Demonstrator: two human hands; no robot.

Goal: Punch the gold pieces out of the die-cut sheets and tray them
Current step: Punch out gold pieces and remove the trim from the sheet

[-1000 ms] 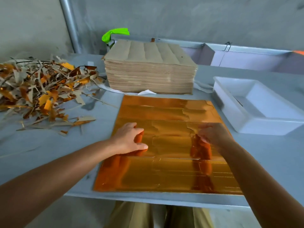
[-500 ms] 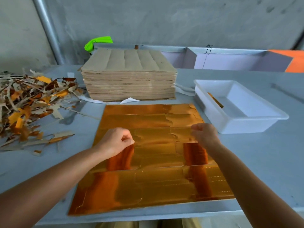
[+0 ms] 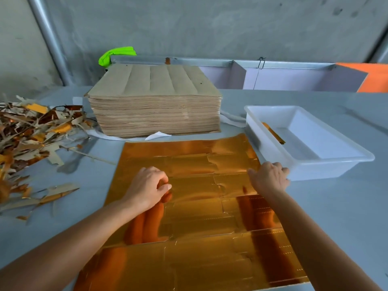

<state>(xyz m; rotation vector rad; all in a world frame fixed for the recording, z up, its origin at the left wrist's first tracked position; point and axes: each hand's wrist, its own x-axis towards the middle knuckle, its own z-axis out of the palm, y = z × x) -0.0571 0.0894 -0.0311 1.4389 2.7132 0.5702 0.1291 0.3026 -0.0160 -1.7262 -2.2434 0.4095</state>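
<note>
A large gold die-cut sheet [image 3: 195, 206] lies flat on the grey table in front of me, its cut lines showing. My left hand [image 3: 147, 186] rests on the sheet's left-middle with fingers curled under and the thumb pinched against them at a cut line. My right hand [image 3: 269, 178] sits over the sheet's right edge, fingers curled down around it. A white plastic tray [image 3: 315, 169] stands just right of the sheet, and one gold piece [image 3: 273, 132] leans inside against its left wall.
A thick stack of brown-backed sheets [image 3: 155, 114] stands behind the gold sheet. A heap of brown and gold offcuts [image 3: 31, 135] covers the table's left side. A green object [image 3: 115, 54] and a metal rail lie at the back by the wall.
Both hands have moved up the sheet away from me, and the right hand has shifted out to the sheet's right edge. The camera has swung right, bringing the tray further into view.
</note>
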